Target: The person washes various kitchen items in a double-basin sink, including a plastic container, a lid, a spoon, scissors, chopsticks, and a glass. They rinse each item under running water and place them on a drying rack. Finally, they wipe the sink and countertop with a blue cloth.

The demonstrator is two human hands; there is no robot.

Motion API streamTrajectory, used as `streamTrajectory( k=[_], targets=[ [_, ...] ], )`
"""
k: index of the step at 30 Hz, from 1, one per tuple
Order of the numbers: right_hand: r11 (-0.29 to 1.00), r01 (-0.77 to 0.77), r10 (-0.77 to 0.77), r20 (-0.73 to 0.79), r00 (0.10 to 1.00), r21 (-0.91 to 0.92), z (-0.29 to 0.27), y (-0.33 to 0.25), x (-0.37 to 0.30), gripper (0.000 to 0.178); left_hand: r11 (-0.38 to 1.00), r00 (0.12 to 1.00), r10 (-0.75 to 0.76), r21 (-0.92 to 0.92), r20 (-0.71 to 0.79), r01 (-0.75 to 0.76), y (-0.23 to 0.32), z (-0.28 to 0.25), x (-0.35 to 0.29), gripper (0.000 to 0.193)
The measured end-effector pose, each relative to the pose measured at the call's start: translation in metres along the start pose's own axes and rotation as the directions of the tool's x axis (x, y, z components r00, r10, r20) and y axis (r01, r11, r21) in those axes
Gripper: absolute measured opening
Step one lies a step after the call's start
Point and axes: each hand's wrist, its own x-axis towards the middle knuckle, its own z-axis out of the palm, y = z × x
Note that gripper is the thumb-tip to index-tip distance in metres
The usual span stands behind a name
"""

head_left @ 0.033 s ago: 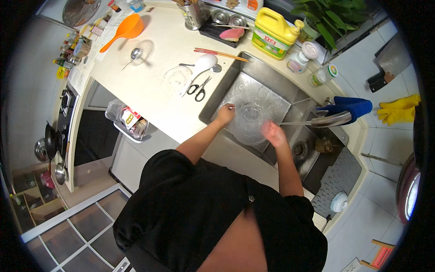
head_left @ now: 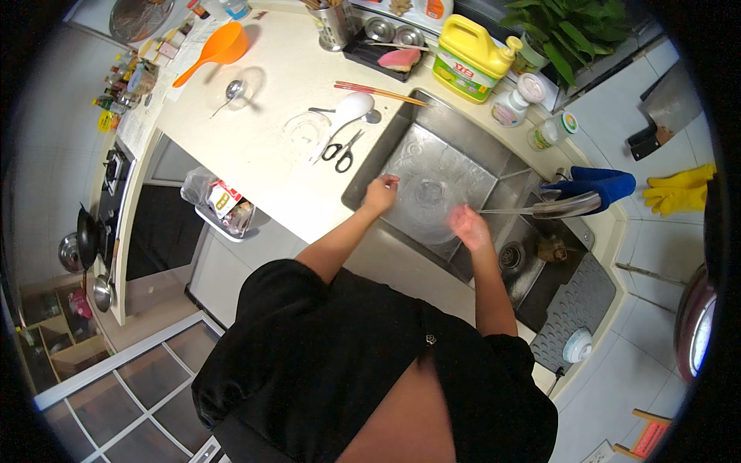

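Note:
Both of my hands are over the left basin of the steel sink, at opposite sides of a clear round bowl. My left hand has its thumb and fingers closed at the bowl's left rim. At the right side, my right hand has its fingers curled against the rim, slightly blurred. The bowl is see-through, so its edge is hard to make out against the wet basin. The faucet reaches in from the right, its thin spout ending beside my right hand.
Left of the sink lie black-handled scissors, a white rice paddle, chopsticks and an orange strainer-like scoop. A yellow detergent jug stands behind the basin. A blue cloth hangs by the faucet; a cleaver hangs on the wall.
The view has shifted very slightly. My right hand looks less smeared, and the ripples and glints in the bowl are calmer. Both hands stay in about the same place.

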Motion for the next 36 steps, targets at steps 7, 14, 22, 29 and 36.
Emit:
streamTrajectory(
  k=[7,14,22,29,36],
  targets=[
    [0.952,0.163,-0.189,-0.076,0.979,-0.26,0.092,0.014,-0.045,0.008,0.489,0.831,-0.554,-0.783,0.06,0.383,-0.023,-0.171,0.003,0.023],
    [0.756,0.241,-0.435,-0.193,0.88,-0.608,0.055,0.022,-0.068,0.018,-0.017,0.707,-0.562,-0.862,0.428,0.507,-0.073,-0.207,0.053,0.04],
    [0.802,0.277,-0.491,-0.32,0.81,-0.529,0.028,0.016,-0.149,0.021,0.215,0.758,-0.541,-0.812,0.364,0.543,-0.043,-0.215,0.048,0.019],
    [0.759,0.642,-0.651,-0.094,0.753,-0.109,-0.027,0.009,-0.223,0.011,0.734,0.964,-0.157,-0.628,0.216,0.26,0.074,-0.19,0.002,0.012],
    [0.772,0.593,-0.62,-0.475,0.624,-0.229,-0.045,0.011,-0.238,0.008,0.774,0.802,-0.03,-0.494,0.597,0.396,0.09,-0.028,-0.012,0.012]
  ],
)
